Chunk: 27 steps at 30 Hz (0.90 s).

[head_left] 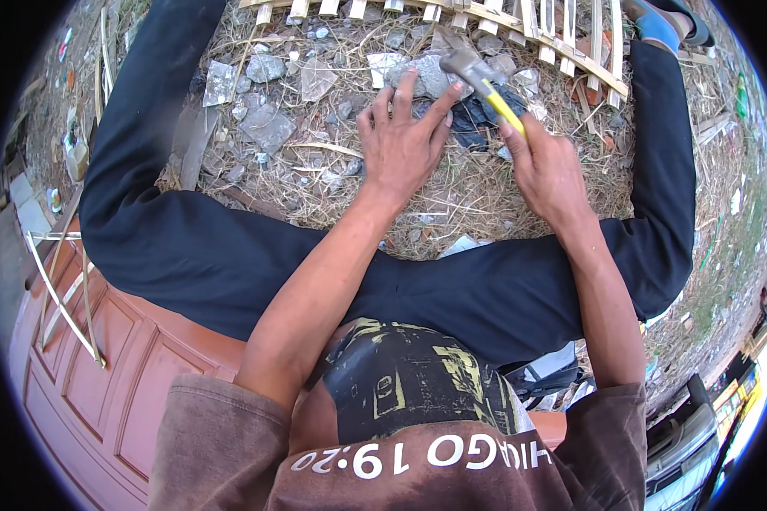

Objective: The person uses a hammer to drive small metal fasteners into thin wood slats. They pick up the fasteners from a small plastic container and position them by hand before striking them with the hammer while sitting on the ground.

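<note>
My right hand (547,162) is wrapped around the yellow handle of a hammer (504,106). The hammer's metal head lies over the right end of a rough grey stone (423,78), just beyond my left fingertips; whether it touches the stone I cannot tell. My left hand (403,140) is stretched out with its fingers apart, the tips at the near edge of the stone. No object shows between those fingers. Crumpled dark cloth (475,123) lies on the ground between my two hands, partly under the hammer.
Broken stone and tile pieces (267,128) litter the dry grass. A slatted wooden frame (562,53) curves along the far side. My black-trousered legs (204,247) spread around the work spot. I sit on a reddish-brown panelled door (166,383), with thin wood strips (62,298) at left.
</note>
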Each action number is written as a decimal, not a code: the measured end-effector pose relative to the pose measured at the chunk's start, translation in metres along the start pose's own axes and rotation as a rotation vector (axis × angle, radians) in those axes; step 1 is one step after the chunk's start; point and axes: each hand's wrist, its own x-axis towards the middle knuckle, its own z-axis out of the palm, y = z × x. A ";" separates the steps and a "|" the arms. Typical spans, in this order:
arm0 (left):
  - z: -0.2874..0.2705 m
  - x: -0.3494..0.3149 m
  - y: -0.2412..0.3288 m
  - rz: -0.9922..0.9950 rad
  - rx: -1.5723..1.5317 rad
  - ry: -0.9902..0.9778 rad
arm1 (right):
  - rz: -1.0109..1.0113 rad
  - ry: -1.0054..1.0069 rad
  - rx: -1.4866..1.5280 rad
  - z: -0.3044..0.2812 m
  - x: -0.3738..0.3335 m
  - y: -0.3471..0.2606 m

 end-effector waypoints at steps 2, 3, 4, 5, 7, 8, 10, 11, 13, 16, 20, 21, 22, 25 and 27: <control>0.001 0.001 0.001 0.008 -0.008 0.000 | -0.027 -0.005 -0.131 0.004 -0.002 0.006; 0.000 0.000 0.001 0.007 -0.013 -0.003 | -0.027 -0.009 -0.121 0.005 -0.002 0.005; 0.000 -0.001 0.000 0.006 -0.017 -0.005 | -0.018 -0.006 -0.082 0.004 -0.001 0.003; 0.000 0.000 0.000 0.010 -0.011 0.005 | -0.008 -0.004 -0.043 0.000 0.000 0.000; 0.001 0.002 0.000 0.021 0.002 0.024 | 0.018 -0.004 0.014 -0.003 0.001 -0.006; 0.000 0.000 -0.001 0.019 0.006 0.014 | 0.013 -0.006 0.001 0.001 0.001 -0.005; 0.000 0.001 -0.001 0.025 -0.001 0.001 | 0.010 -0.001 -0.035 0.005 0.001 0.001; 0.000 0.001 -0.001 0.030 0.000 -0.002 | 0.012 -0.005 -0.043 0.003 0.002 0.002; -0.001 0.001 -0.003 0.034 0.009 -0.005 | 0.007 -0.014 -0.053 0.003 0.006 0.003; -0.003 0.004 -0.005 0.043 0.017 -0.026 | 0.044 0.041 0.076 -0.005 0.013 -0.004; -0.018 0.006 -0.009 0.090 0.041 -0.090 | 0.123 0.061 0.213 -0.022 0.012 -0.004; -0.020 0.008 -0.008 0.103 0.025 -0.097 | 0.140 0.074 0.219 -0.023 0.010 0.001; -0.022 0.010 -0.008 0.117 0.009 -0.104 | 0.155 0.067 0.212 -0.025 0.007 0.005; -0.027 0.020 -0.015 0.060 -0.125 -0.059 | 0.183 0.062 0.231 -0.028 0.001 0.010; -0.025 0.031 -0.021 -0.033 -0.201 -0.036 | 0.204 0.051 0.260 -0.032 0.000 0.006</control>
